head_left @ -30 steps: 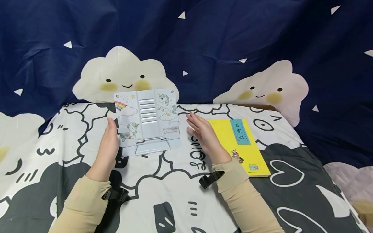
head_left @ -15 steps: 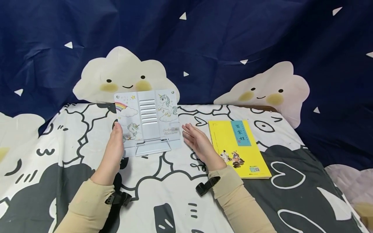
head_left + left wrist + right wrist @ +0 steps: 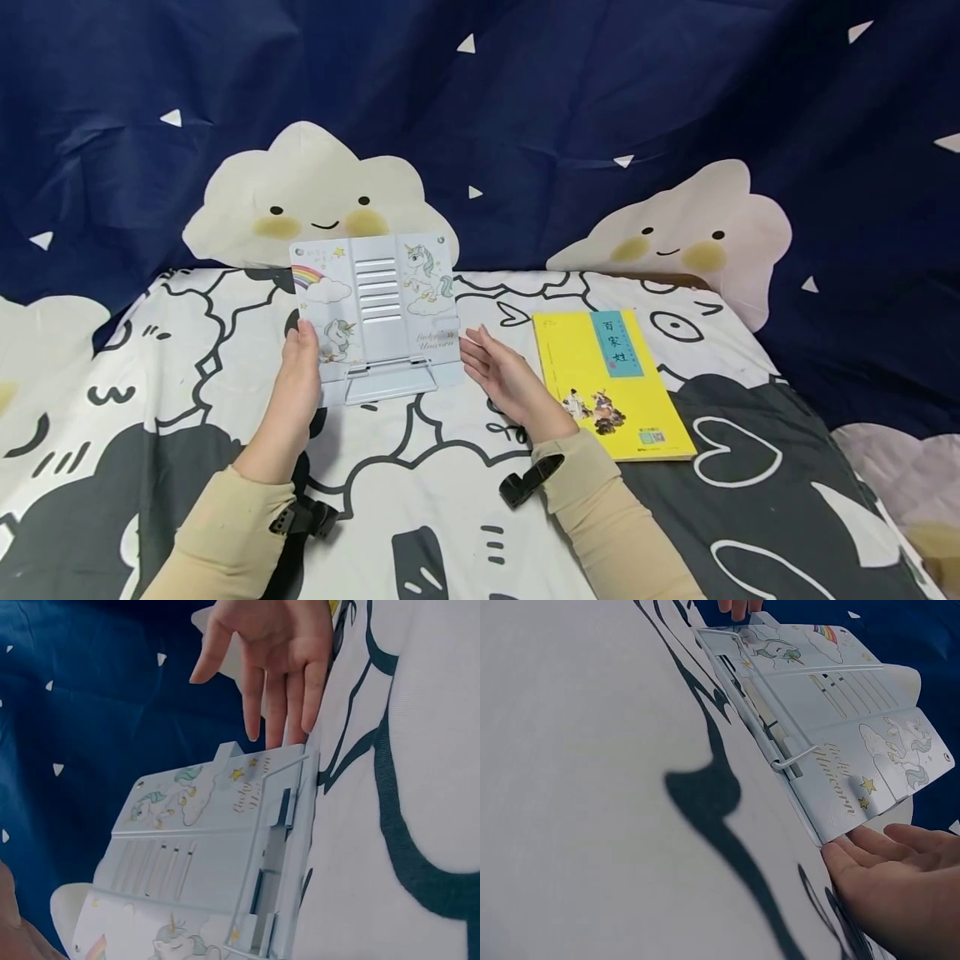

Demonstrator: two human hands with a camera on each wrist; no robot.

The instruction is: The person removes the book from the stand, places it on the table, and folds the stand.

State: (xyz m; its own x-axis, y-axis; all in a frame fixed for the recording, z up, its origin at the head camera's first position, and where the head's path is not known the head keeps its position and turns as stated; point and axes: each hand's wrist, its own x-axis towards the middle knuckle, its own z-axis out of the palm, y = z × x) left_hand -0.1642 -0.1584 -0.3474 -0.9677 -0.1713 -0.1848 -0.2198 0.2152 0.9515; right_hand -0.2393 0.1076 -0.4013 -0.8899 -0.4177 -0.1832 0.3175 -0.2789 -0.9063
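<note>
A pale book stand (image 3: 378, 321) with unicorn and rainbow pictures, a slotted middle panel and a wire page holder (image 3: 390, 379) stands tilted back on the patterned cloth. My left hand (image 3: 298, 392) is at its left edge, thumb up and fingers mostly hidden from the head view. On the other side, my right hand (image 3: 510, 375) has its fingers extended. In the right wrist view the fingertips of my right hand (image 3: 900, 870) meet the stand's lower right corner. Only part of my left hand (image 3: 19, 922) shows in the left wrist view.
A yellow book (image 3: 517, 329) with a blue title strip lies flat on the cloth, right of my right hand. Black-and-white cartoon cloth (image 3: 442, 500) covers the surface. Behind it hangs a dark blue curtain (image 3: 525, 100) with smiling clouds.
My right hand has moved left and down, from beside the yellow book to the stand's right edge. My left hand has shifted slightly right, closer against the left edge. The stand has barely moved.
</note>
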